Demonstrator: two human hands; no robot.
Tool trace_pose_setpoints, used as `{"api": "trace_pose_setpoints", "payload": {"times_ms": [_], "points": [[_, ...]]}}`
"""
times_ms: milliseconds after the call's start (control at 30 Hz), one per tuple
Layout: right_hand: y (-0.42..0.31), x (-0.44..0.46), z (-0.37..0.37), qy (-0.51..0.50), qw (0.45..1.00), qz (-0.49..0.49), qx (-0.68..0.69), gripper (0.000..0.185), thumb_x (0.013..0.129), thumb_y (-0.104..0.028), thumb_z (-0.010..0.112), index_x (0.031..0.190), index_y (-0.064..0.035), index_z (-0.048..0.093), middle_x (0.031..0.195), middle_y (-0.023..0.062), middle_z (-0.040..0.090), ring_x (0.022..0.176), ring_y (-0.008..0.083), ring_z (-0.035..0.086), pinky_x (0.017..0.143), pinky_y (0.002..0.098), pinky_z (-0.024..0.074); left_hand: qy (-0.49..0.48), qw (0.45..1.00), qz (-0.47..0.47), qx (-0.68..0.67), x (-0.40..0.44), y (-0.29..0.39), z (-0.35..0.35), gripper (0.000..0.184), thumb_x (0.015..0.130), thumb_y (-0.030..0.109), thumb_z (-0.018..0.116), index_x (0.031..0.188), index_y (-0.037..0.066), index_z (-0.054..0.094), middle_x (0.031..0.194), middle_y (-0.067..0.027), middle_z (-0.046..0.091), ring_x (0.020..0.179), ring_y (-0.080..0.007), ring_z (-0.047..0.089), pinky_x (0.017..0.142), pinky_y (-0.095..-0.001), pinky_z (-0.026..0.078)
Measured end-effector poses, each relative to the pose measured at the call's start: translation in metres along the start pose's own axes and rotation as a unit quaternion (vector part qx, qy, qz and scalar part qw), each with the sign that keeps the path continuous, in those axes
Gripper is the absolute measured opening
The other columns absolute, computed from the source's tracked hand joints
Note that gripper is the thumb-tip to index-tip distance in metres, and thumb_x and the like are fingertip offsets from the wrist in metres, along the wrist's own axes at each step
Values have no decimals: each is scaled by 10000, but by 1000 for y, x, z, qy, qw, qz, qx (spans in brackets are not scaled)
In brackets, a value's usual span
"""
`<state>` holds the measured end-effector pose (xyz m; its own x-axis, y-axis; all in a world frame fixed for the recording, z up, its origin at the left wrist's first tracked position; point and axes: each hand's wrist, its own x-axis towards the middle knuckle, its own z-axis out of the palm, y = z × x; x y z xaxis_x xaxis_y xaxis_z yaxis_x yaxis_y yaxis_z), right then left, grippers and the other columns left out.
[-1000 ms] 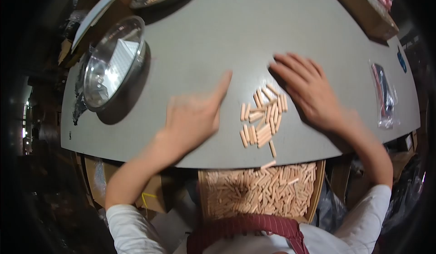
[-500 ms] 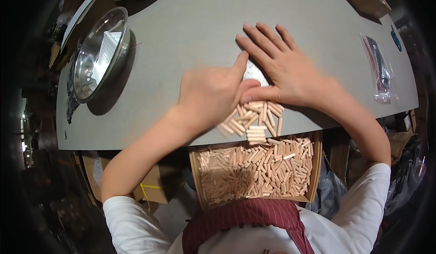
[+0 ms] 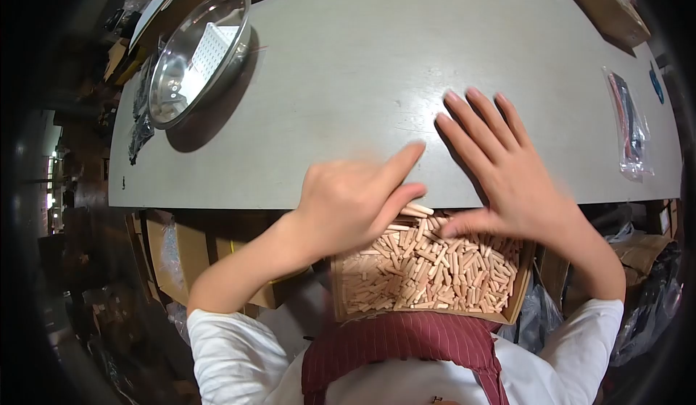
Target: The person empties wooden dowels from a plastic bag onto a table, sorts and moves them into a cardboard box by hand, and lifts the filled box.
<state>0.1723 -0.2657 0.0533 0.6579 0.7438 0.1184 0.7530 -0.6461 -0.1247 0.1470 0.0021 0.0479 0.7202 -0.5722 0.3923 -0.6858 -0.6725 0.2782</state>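
Observation:
My left hand (image 3: 348, 198) is at the table's front edge, index finger and thumb stretched out and apart, the other fingers curled under and partly hidden. Just below its thumb, a few wooden pegs (image 3: 417, 210) lie at the edge, above a box (image 3: 523, 282) filled with many loose wooden pegs (image 3: 428, 274). Spread wide, my right hand (image 3: 507, 173) rests on the grey table (image 3: 348, 64), holding nothing. Its thumb points left over the box's far side.
A metal bowl (image 3: 163, 104) with a white perforated piece (image 3: 212, 53) inside stands at the left. On the right lie a plastic-bagged item (image 3: 629, 130) and a blue object (image 3: 656, 85). A cardboard box (image 3: 609, 14) is at the back right.
Both hands have swept toward the table's front edge. The loose pegs that lay on the table have moved off it into the box, except a few at the edge. The camera view has shifted.

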Motion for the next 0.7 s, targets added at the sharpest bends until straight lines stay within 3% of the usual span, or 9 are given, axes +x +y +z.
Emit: {"api": "trace_pose_setpoints", "payload": {"times_ms": [100,133,200,267,300,700], "points": [[-15,-23,-4,-29,999,-22,-2,1105,867,-826,515,1599,-6,400,1650,240,383,1541,451,327,1266,649,166,94,994,-9,-63,-42,5,-3,196,846,72,811,1042,66,805,690,-74,695,525,-206,640,506,-339,495],[-19,-29,-5,5,999,-21,49,991,902,-750,571,1534,9,489,1605,239,451,1505,438,402,1259,653,179,60,995,-40,-75,-55,11,-9,146,860,69,792,1006,71,797,664,-55,675,499,-197,605,484,-330,471],[-21,-41,-1,32,996,-6,77,939,904,-704,615,1492,23,524,1570,238,492,1475,436,444,1255,649,190,30,991,-83,-96,-73,20,-7,76,874,77,776,948,90,782,627,-41,633,471,-199,558,465,-317,447],[-25,-42,0,84,989,16,122,789,909,-553,722,1392,56,590,1478,233,583,1393,435,536,1244,644,216,-17,988,-134,-68,-81,28,0,91,894,135,779,972,91,772,632,-63,638,503,-224,601,499,-318,477],[-25,-42,1,83,989,13,122,789,909,-553,722,1392,56,590,1478,233,583,1393,435,536,1244,644,216,-24,984,-164,-58,-80,32,2,100,903,159,776,969,85,773,641,-76,652,522,-242,636,520,-325,499],[-37,-62,10,133,973,45,182,581,923,-312,749,1335,79,626,1427,254,604,1379,444,542,1247,655,187,12,989,-127,-76,-82,31,18,87,887,123,775,959,73,773,742,-86,725,551,-240,667,535,-315,523]]}}
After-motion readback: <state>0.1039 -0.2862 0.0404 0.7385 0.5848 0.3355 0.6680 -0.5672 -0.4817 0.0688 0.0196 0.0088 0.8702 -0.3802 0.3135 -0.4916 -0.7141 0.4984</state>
